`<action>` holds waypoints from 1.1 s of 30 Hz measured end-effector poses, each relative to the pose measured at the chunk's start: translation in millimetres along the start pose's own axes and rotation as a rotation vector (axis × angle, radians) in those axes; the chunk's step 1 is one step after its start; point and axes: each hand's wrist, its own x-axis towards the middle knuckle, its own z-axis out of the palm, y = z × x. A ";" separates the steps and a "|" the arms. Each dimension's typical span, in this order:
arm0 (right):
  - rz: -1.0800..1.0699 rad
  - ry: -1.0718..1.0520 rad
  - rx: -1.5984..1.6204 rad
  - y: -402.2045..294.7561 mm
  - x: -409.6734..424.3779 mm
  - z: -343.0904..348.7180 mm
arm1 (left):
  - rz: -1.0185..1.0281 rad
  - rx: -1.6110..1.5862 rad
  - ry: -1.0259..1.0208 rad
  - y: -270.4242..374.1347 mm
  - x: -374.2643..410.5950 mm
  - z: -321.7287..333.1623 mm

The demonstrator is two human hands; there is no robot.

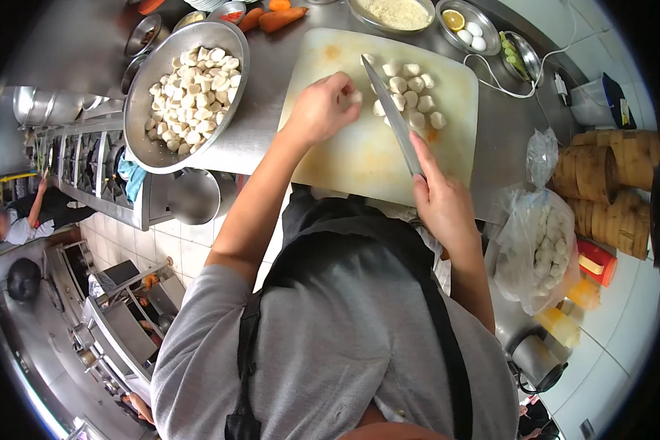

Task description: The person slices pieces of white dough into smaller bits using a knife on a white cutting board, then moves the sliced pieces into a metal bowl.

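My right hand [443,201] grips a long kitchen knife [393,113], whose blade points up and left over the white cutting board [346,165]. Beneath and to the right of the blade lie several round whitish pieces [411,99], perhaps mushrooms or balls. My left hand [327,104], fingers curled, is left of the blade above the board, with a small whitish piece [355,97] at its fingertips. A big steel bowl [242,88] left of the board holds many whitish cut pieces [198,93].
Behind the board stand carrots [282,19], a bowl of pale crumbs [393,12] and a bowl with eggs and half a lemon [470,30]. A white cable [492,82] touches the board's right side. A plastic bag [536,253] and bamboo steamers [588,170] are right. A person [27,214] is far left.
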 end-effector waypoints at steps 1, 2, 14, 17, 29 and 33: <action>-0.005 0.001 -0.003 0.9 -3.1 1.4 | -0.040 -0.020 -0.033 4.3 -12.4 -4.8; -0.010 0.002 -0.006 1.6 -5.5 2.6 | 0.014 -0.003 -0.013 0.0 -23.5 -3.2; -0.054 -0.124 0.009 -10.3 -2.4 34.7 | -0.008 -0.181 0.130 -17.7 -67.0 17.4; -0.069 -0.129 -0.030 -14.2 1.4 34.5 | 0.026 -0.151 0.162 -17.3 -66.5 19.4; -0.015 -0.201 -0.051 -12.7 2.4 40.3 | 0.049 -0.115 0.186 -15.2 -65.3 21.8; -0.005 -0.240 -0.058 -12.7 6.9 42.0 | 0.058 -0.122 0.194 -15.2 -65.3 22.5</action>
